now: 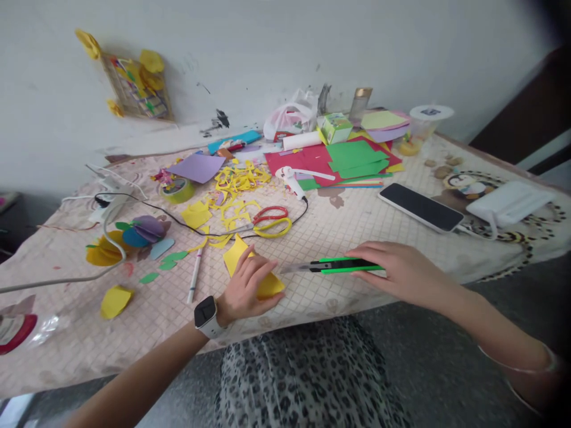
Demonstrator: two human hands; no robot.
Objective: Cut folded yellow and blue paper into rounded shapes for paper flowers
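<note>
My left hand [245, 286] presses down on a folded piece of yellow paper [270, 285], which lies on the patterned tablecloth [285, 303]. My right hand [401, 268] grips a green and black utility knife [343, 266] with its blade pointing left, towards the yellow paper. The blade tip is close to the paper, near my left fingers. A white marker pen [194, 276] lies just left of my left hand. Red-handled scissors [270, 215] lie further up the table, with a yellow loop of paper [273, 227] beside them.
Yellow paper scraps [236, 178], coloured card sheets [330, 160], a hot glue gun [289, 180] with its black cord, a paper flower [134, 233], a black phone [420, 207], a tape roll [177, 190] and a power strip [109, 202] cover the table. A wall stands behind.
</note>
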